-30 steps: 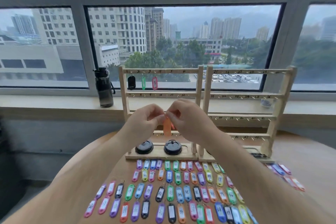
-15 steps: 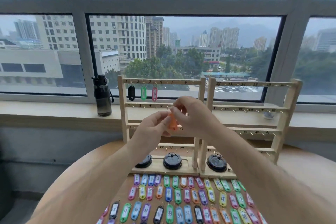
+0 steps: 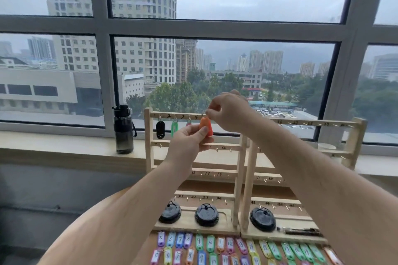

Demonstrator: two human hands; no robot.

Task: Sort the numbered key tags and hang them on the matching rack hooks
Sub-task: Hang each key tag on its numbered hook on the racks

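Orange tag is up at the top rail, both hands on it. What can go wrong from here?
1. The right hand pinching the ring covers its target on the top rail; the ring may miss and the orange tag may drop once the left hand lets go.
2. The red tag hangs close beside; a nudge might unhook it.
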